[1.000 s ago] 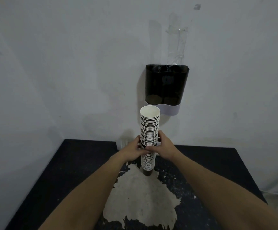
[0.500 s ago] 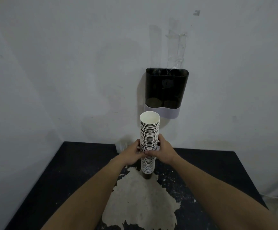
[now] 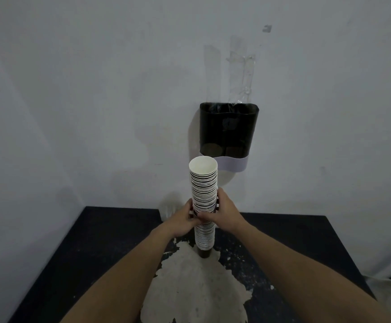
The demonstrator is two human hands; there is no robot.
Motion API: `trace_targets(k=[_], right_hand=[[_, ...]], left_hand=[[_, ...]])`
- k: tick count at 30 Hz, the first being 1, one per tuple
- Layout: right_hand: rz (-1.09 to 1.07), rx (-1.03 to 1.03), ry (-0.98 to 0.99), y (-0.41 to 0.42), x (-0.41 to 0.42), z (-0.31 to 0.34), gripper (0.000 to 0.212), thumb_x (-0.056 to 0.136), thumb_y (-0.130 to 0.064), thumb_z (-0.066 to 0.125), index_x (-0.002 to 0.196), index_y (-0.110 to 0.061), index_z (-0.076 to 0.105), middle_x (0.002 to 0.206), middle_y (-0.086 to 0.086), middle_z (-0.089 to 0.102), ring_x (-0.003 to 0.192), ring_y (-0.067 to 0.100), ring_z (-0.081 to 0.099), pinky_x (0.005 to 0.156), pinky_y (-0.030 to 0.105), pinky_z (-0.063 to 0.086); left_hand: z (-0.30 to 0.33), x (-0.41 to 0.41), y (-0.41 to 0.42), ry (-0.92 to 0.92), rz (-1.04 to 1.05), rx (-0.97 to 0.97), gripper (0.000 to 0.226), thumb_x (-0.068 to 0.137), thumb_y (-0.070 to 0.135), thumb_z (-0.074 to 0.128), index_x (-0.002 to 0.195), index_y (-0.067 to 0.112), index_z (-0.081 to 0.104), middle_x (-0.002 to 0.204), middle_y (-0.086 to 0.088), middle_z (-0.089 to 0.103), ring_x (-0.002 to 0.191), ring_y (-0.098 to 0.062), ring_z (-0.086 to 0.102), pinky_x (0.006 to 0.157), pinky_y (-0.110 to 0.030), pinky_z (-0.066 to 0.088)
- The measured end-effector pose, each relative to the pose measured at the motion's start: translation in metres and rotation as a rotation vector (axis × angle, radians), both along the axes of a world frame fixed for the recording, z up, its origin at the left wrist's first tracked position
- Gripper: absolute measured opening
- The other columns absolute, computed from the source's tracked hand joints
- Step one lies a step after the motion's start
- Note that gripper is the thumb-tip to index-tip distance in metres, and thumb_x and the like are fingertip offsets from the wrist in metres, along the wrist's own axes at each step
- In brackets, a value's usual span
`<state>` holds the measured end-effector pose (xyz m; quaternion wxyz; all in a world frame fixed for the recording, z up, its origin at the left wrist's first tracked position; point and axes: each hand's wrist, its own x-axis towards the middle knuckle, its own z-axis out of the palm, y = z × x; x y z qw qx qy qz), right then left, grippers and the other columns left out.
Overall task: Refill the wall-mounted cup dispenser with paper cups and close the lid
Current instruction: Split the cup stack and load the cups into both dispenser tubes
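Observation:
A tall stack of paper cups (image 3: 203,183), white inside with dark banded rims, stands upright on the table. My left hand (image 3: 183,220) and my right hand (image 3: 223,210) both grip it around the middle, from the left and the right. On the wall behind and just above the stack's top hangs the cup dispenser (image 3: 228,130), a dark see-through twin tube with a pale band at the bottom. Its top looks uncovered, and a clear flap (image 3: 240,75) stands up against the wall above it. Two dim round shapes show near its bottom.
The black table (image 3: 101,248) has a large worn pale patch (image 3: 194,285) under my arms. Something clear and crumpled (image 3: 169,209) lies at the table's back edge, left of the stack. A white wall runs behind; a cable (image 3: 390,277) lies on the floor at right.
Both hands keep the same hold on the stack. The camera has tipped slightly, so the stack and dispenser sit a little lower in the frame.

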<state>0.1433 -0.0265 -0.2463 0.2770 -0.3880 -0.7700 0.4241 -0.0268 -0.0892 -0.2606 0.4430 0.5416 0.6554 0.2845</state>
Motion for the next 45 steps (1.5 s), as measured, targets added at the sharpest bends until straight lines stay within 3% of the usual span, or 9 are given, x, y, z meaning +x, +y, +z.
trace_targets(k=[7,12,17,21,25,29,33,38,45], right_hand=[[0.0,-0.032,-0.008,0.0,-0.001,0.002,0.082,0.074,-0.034,0.088,0.14,-0.023,0.041,0.123,-0.013,0.058,0.109,0.006,0.057,0.082,0.013,0.045],[-0.028,-0.013,0.036,-0.003,-0.001,0.009,0.077,0.077,-0.035,0.086,0.14,-0.028,0.041,0.122,-0.018,0.058,0.107,-0.006,0.057,0.086,0.013,0.045],[-0.036,0.009,0.1,-0.001,-0.005,0.031,0.07,0.078,-0.034,0.085,0.134,-0.034,0.044,0.121,-0.022,0.06,0.108,-0.007,0.059,0.084,0.011,0.049],[-0.048,0.045,0.143,0.002,-0.008,0.052,0.073,0.078,-0.038,0.085,0.138,-0.029,0.045,0.121,-0.019,0.06,0.11,-0.001,0.059,0.084,0.013,0.051],[-0.043,0.064,0.206,0.006,-0.01,0.079,0.066,0.081,-0.029,0.084,0.135,-0.027,0.045,0.116,-0.022,0.059,0.106,-0.008,0.058,0.087,0.015,0.053],[-0.056,0.124,0.275,0.012,-0.012,0.114,0.076,0.079,-0.035,0.085,0.143,-0.023,0.046,0.126,-0.012,0.063,0.115,0.0,0.06,0.093,0.02,0.051],[-0.096,0.212,0.346,0.022,-0.011,0.159,0.071,0.08,-0.034,0.085,0.141,-0.021,0.05,0.125,-0.011,0.065,0.111,-0.007,0.06,0.086,0.006,0.047],[-0.102,0.277,0.394,0.036,-0.011,0.212,0.065,0.081,-0.04,0.083,0.136,-0.022,0.053,0.121,-0.013,0.067,0.109,-0.001,0.064,0.087,0.014,0.052],[-0.183,0.365,0.41,0.061,-0.013,0.263,0.066,0.082,-0.04,0.082,0.137,-0.02,0.051,0.113,-0.015,0.062,0.096,-0.009,0.059,0.074,0.006,0.049]], left_hand=[[0.001,-0.004,0.0,-0.056,-0.004,0.025,0.082,0.078,0.048,0.074,0.146,0.044,0.027,0.145,0.003,0.052,0.132,-0.022,0.053,0.109,-0.051,0.044],[0.001,-0.003,-0.001,-0.041,-0.01,0.01,0.076,0.082,0.046,0.073,0.145,0.035,0.033,0.144,0.005,0.052,0.131,-0.02,0.053,0.108,-0.05,0.046],[0.001,-0.006,-0.002,-0.027,-0.036,0.0,0.093,0.077,0.05,0.078,0.151,0.036,0.023,0.148,0.006,0.045,0.133,-0.021,0.051,0.109,-0.046,0.045],[0.005,-0.004,-0.002,0.026,-0.06,-0.008,0.076,0.09,0.04,0.068,0.153,0.031,0.027,0.154,0.001,0.043,0.14,-0.022,0.043,0.113,-0.042,0.039],[0.01,-0.008,0.001,-0.047,-0.074,-0.03,0.083,0.08,0.054,0.074,0.149,0.037,0.033,0.15,0.003,0.047,0.134,-0.019,0.048,0.107,-0.043,0.047],[0.024,-0.014,0.011,-0.1,0.058,-0.004,0.069,0.091,0.053,0.055,0.152,0.04,0.028,0.149,-0.002,0.041,0.133,-0.019,0.042,0.112,-0.043,0.037],[0.046,-0.019,0.026,-0.038,0.19,0.124,0.054,0.102,0.036,0.049,0.153,0.03,0.03,0.145,-0.004,0.045,0.125,-0.018,0.048,0.105,-0.036,0.04],[0.078,-0.018,0.059,0.015,0.242,0.236,0.063,0.1,0.029,0.058,0.154,0.019,0.028,0.145,-0.01,0.043,0.12,-0.019,0.049,0.094,-0.031,0.042],[0.105,-0.007,0.1,-0.111,0.283,0.258,0.095,0.089,0.03,0.074,0.159,0.017,0.01,0.159,-0.012,0.026,0.142,-0.031,0.035,0.107,-0.042,0.042]])
